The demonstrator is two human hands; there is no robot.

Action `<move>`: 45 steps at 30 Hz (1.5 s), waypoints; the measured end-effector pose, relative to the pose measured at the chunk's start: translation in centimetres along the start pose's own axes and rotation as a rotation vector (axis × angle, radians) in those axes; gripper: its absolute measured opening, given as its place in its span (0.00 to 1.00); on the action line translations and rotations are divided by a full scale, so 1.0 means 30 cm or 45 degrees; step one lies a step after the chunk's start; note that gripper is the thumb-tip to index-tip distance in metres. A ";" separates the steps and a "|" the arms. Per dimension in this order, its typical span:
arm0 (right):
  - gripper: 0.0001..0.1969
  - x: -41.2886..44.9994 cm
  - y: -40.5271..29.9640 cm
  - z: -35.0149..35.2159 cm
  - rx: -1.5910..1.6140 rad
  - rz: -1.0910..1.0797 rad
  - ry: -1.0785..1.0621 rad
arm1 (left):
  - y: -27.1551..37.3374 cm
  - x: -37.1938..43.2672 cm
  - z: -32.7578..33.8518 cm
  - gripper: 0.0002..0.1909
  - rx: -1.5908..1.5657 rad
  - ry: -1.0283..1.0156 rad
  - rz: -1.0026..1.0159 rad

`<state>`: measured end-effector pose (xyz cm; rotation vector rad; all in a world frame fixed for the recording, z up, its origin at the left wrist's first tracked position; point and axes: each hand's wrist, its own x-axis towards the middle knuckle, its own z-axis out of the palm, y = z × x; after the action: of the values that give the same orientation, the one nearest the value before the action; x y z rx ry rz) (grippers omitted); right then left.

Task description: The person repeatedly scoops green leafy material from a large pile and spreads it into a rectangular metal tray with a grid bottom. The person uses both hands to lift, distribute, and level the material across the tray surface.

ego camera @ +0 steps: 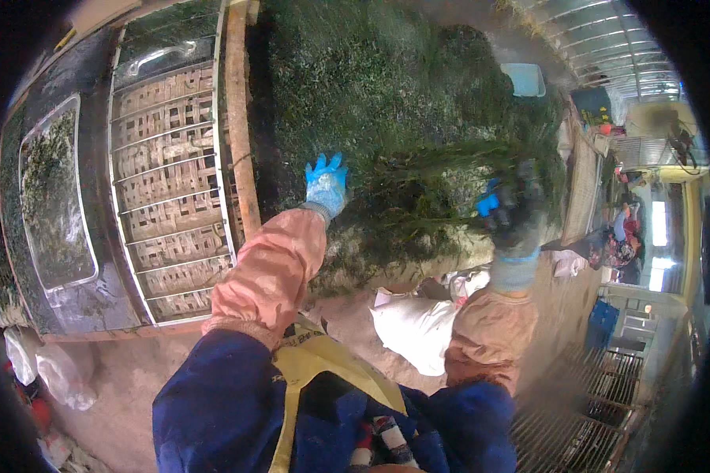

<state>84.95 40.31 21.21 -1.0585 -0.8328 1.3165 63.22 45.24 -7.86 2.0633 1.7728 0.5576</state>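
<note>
My left hand (pixel 326 182), in a blue glove with a grey knit cuff, lies palm down with fingers spread. It rests on the left part of a big heap of dark green, stringy plant matter (pixel 367 88). Over the right part of the heap is my right hand (pixel 513 219), in a dark, motion-blurred glove. A bright blue patch (pixel 487 198) shows at its fingers; whether it is glove or a held object is unclear. Long green strands (pixel 414 207) stretch across the heap between both hands. Blur hides whether the right fingers grip any.
On the left stand a metal-framed woven slatted rack (pixel 168 177) and a clear plastic tray (pixel 89 248) with green bits. A wooden beam (pixel 241 118) borders the heap. A pale blue basin (pixel 523 80) sits at its far right. White sacks (pixel 417 331) lie on the floor by me.
</note>
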 end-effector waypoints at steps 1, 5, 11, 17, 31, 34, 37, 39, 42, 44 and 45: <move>0.20 -0.003 -0.056 -0.009 -0.114 -0.139 0.107 | -0.009 -0.002 0.011 0.25 0.037 0.035 0.022; 0.22 0.017 -0.321 -0.003 -0.602 -0.991 0.350 | -0.023 -0.007 0.039 0.17 0.205 -0.004 0.016; 0.21 0.113 -0.637 -0.102 -0.680 -0.929 0.385 | -0.015 0.023 0.055 0.17 0.502 -0.274 0.111; 0.20 0.239 -0.711 -0.135 -0.726 -0.665 0.247 | 0.004 0.032 -0.153 0.19 0.568 -0.562 0.222; 0.16 0.304 -0.026 0.247 -0.921 0.209 -0.677 | 0.158 -0.150 -0.713 0.19 -1.688 -0.737 0.155; 0.19 0.204 0.086 0.300 -0.285 0.689 -0.641 | 0.206 -0.177 -0.613 0.31 -2.206 -0.486 0.053; 0.21 0.125 0.239 0.302 -0.334 0.859 -0.645 | 0.158 -0.149 -0.573 0.30 -2.796 -0.451 -0.105; 0.21 0.090 0.332 0.297 0.032 1.186 -0.650 | 0.091 -0.134 -0.568 0.28 -3.076 -0.368 -0.213; 0.20 0.052 0.439 0.343 -0.144 1.163 -0.406 | -0.042 -0.136 -0.611 0.21 -3.223 -0.146 -0.509; 0.20 0.051 0.483 0.432 -0.356 1.084 -0.546 | -0.130 -0.146 -0.688 0.20 -3.110 0.050 -0.330; 0.20 0.051 0.494 0.491 -0.358 0.984 -0.715 | -0.175 -0.153 -0.744 0.20 -3.024 0.164 -0.328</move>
<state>66.31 42.98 12.02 -1.3188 -1.0931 2.2658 46.65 41.84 8.28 0.0591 0.2852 1.4771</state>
